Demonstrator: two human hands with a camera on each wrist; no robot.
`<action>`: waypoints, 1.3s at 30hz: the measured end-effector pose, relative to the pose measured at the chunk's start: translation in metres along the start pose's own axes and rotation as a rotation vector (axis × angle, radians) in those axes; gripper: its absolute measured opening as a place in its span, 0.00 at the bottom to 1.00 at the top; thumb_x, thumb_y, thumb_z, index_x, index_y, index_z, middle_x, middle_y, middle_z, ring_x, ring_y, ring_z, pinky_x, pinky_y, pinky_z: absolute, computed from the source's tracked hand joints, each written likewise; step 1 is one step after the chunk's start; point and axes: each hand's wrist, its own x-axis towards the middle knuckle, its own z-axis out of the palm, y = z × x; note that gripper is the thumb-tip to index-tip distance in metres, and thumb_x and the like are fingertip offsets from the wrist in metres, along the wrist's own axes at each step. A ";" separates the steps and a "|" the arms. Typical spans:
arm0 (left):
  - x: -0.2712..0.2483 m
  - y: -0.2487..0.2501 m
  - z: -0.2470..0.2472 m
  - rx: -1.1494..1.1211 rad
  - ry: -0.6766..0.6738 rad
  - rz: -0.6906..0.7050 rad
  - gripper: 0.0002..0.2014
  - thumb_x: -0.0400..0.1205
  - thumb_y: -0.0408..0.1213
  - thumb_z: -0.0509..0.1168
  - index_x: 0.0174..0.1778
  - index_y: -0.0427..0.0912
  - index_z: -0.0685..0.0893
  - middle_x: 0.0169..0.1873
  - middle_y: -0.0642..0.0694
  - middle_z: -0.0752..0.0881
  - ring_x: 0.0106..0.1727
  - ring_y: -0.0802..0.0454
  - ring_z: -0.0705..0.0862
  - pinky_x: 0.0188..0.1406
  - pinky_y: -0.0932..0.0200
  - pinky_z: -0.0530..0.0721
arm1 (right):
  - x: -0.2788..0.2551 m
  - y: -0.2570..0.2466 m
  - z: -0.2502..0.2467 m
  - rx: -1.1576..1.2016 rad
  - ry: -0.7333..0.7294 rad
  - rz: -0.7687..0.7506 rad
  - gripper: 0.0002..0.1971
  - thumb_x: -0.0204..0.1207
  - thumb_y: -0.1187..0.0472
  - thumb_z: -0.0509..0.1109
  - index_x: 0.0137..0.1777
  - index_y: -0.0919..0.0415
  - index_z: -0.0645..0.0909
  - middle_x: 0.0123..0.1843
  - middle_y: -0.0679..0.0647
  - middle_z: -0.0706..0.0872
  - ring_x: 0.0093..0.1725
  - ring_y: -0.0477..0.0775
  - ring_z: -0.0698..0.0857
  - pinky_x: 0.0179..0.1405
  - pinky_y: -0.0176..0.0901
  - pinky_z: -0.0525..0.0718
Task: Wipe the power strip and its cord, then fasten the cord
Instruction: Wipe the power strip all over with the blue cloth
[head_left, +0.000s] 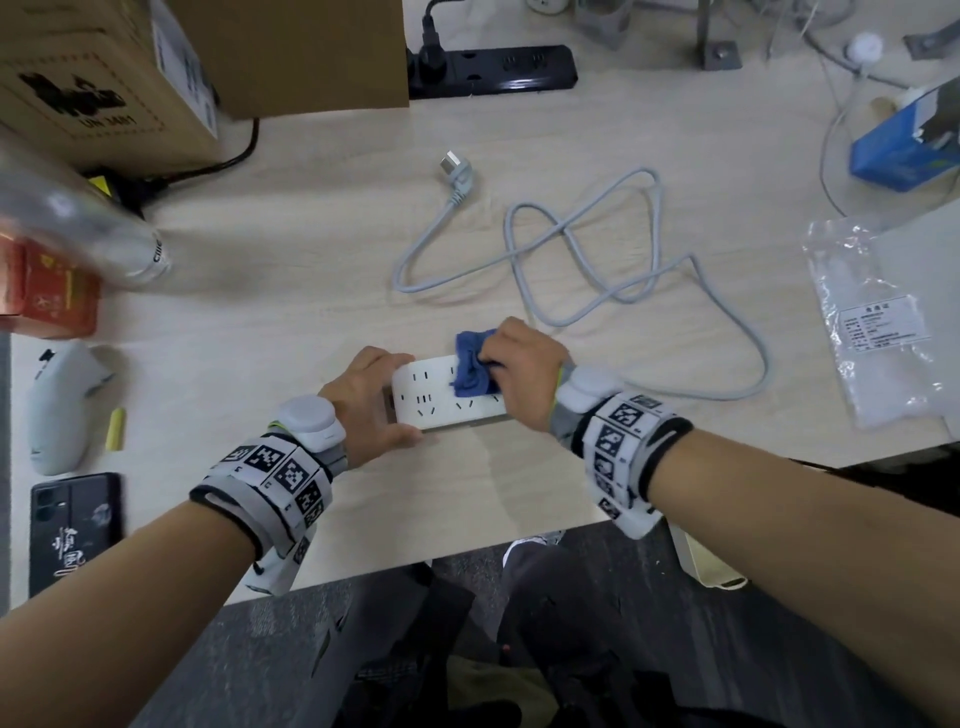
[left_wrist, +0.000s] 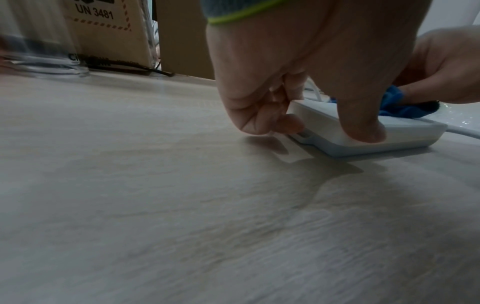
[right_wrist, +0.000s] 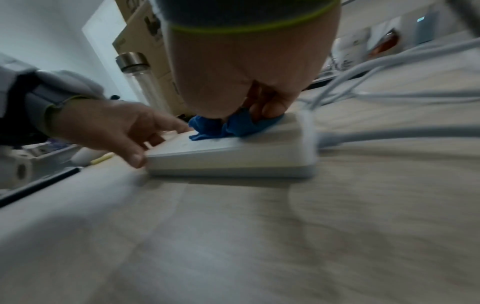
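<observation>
A white power strip (head_left: 436, 397) (left_wrist: 405, 135) (right_wrist: 233, 152) lies flat near the desk's front edge. My left hand (head_left: 371, 400) (left_wrist: 298, 102) (right_wrist: 122, 131) grips its left end, thumb on the near side and fingers round the far corner. My right hand (head_left: 519, 371) (right_wrist: 244, 82) holds a crumpled blue cloth (head_left: 470, 366) (left_wrist: 397, 105) (right_wrist: 233, 125) pressed on the strip's top, toward the right end. The grey cord (head_left: 587, 249) (right_wrist: 389, 135) leaves the strip's right end and lies in loose loops behind, ending in a plug (head_left: 457, 169).
Cardboard boxes (head_left: 130, 78) and a black power strip (head_left: 493, 70) stand at the back. A clear bottle (head_left: 93, 223), a red box (head_left: 47, 291), a white mouse (head_left: 57, 405) and a phone (head_left: 72, 530) lie at left. A plastic bag (head_left: 878, 322) and a blue box (head_left: 904, 145) sit at right.
</observation>
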 end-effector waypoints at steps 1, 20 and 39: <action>0.000 0.002 0.000 -0.010 -0.003 0.004 0.40 0.64 0.48 0.80 0.72 0.52 0.71 0.58 0.59 0.70 0.50 0.52 0.79 0.48 0.60 0.76 | 0.006 -0.013 0.011 0.008 -0.014 -0.040 0.07 0.64 0.76 0.70 0.39 0.68 0.84 0.40 0.63 0.81 0.33 0.63 0.82 0.35 0.47 0.83; -0.001 0.003 -0.004 0.006 -0.046 0.021 0.42 0.66 0.50 0.78 0.75 0.53 0.67 0.65 0.58 0.70 0.55 0.55 0.76 0.54 0.60 0.75 | -0.019 0.032 -0.030 -0.097 -0.029 0.031 0.07 0.64 0.75 0.67 0.38 0.68 0.84 0.37 0.62 0.80 0.30 0.60 0.81 0.26 0.47 0.81; -0.005 0.007 -0.002 0.048 -0.034 -0.024 0.39 0.65 0.51 0.77 0.72 0.57 0.67 0.65 0.59 0.71 0.55 0.51 0.79 0.54 0.53 0.81 | -0.051 0.047 -0.045 -0.170 -0.155 0.119 0.11 0.59 0.77 0.70 0.41 0.67 0.83 0.38 0.65 0.82 0.31 0.64 0.84 0.31 0.52 0.85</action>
